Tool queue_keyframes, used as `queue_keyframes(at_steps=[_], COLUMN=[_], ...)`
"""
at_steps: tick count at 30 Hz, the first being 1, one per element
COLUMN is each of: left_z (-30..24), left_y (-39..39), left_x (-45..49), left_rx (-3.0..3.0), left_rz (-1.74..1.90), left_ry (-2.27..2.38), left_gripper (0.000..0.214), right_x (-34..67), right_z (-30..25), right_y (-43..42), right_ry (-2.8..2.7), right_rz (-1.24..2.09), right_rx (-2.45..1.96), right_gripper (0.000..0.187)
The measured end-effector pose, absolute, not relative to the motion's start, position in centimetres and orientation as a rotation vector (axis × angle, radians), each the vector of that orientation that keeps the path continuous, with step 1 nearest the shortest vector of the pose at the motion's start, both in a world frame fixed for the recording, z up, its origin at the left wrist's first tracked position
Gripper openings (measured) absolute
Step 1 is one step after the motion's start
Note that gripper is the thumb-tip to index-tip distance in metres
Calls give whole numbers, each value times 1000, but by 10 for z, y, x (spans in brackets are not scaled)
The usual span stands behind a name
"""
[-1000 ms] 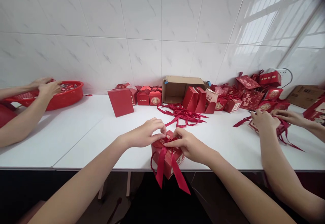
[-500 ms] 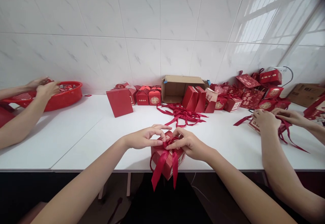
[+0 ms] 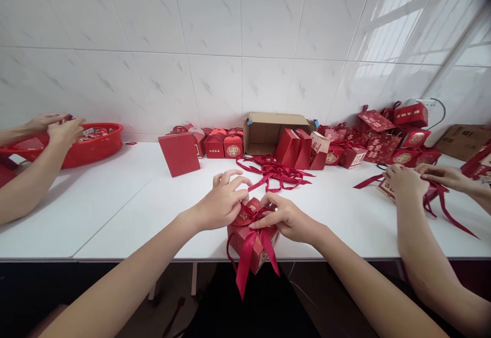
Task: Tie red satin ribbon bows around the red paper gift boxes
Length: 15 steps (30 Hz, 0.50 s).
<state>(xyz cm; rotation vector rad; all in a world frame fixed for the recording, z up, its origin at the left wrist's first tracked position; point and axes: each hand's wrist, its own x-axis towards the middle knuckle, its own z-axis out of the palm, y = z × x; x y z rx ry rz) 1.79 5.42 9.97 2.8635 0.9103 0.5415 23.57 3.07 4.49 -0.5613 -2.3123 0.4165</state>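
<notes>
A red gift box (image 3: pixel 245 243) with gold print sits at the table's front edge, tilted towards me. Around it runs a dark red ribbon (image 3: pixel 245 264), knotted on top, with two tails hanging down the front. My left hand (image 3: pixel 222 200) is at the box's upper left, thumb and index finger pinched on what looks like part of the ribbon; its other fingers are raised. From the right, my right hand (image 3: pixel 289 218) pinches the ribbon at the knot. Its fingertips partly cover the knot.
Loose ribbons (image 3: pixel 278 172) lie beyond the box, before an open cardboard carton (image 3: pixel 261 141). A red flat-faced box (image 3: pixel 179 154) stands left of them. Finished boxes (image 3: pixel 379 146) pile up at right. Co-workers' hands work at a red basin (image 3: pixel 95 149) and on another ribboned box (image 3: pixel 386 188).
My left hand has lifted up and left from the knot, uncovering the box's top. My right hand stays at the knot. The ribbon tails have spread apart.
</notes>
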Motion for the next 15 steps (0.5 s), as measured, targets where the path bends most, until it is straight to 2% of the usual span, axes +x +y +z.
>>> queue_keyframes(at_steps=[5, 9, 12, 15], left_z=[93, 93, 94, 95], left_y=[51, 46, 41, 40], left_x=[22, 18, 16, 14], left_rx=[2678, 2427, 2438, 2475], left_rz=[562, 467, 440, 470], left_ry=[882, 706, 669, 735], left_gripper=[25, 19, 16, 22], right_x=[237, 237, 236, 237], right_z=[45, 46, 47, 47], right_y=[30, 30, 29, 30], right_ry=[-2307, -2298, -2293, -2285], right_rz=[406, 417, 383, 391], right_rx=[-553, -553, -535, -506], right_gripper=[40, 37, 37, 39])
